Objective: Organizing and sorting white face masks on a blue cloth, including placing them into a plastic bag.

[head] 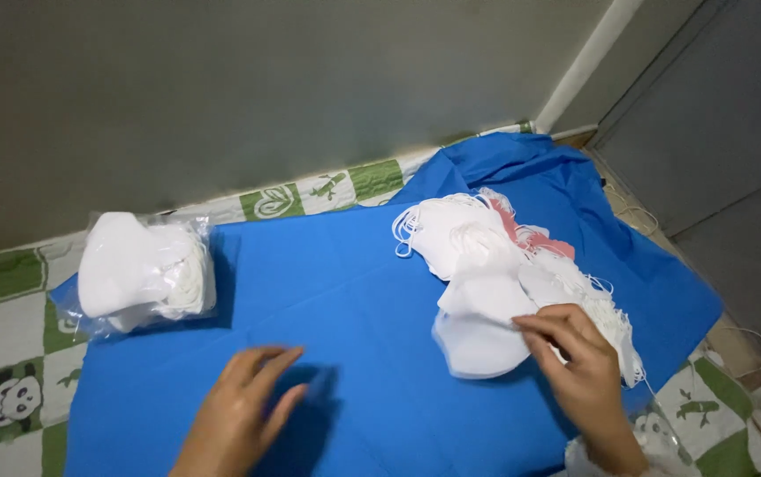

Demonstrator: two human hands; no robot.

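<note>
A clear plastic bag (146, 274) lay at the far left corner of the blue cloth (345, 291), stuffed with folded white masks and partly overhanging the cloth's left edge. Toward the right edge, a loose pile of white masks (495, 265) sprawled with tangled ear loops, a few pink ones (531, 237) showing beneath. The right hand (579, 375) pinched the edge of the nearest white mask (482, 340) between thumb and fingers. The left hand (243, 415) hovered flat and released over the cloth's near edge, grasping nothing. A green-and-white patterned mat (0, 353) lay under the cloth, against a grey wall (266, 88).
</note>
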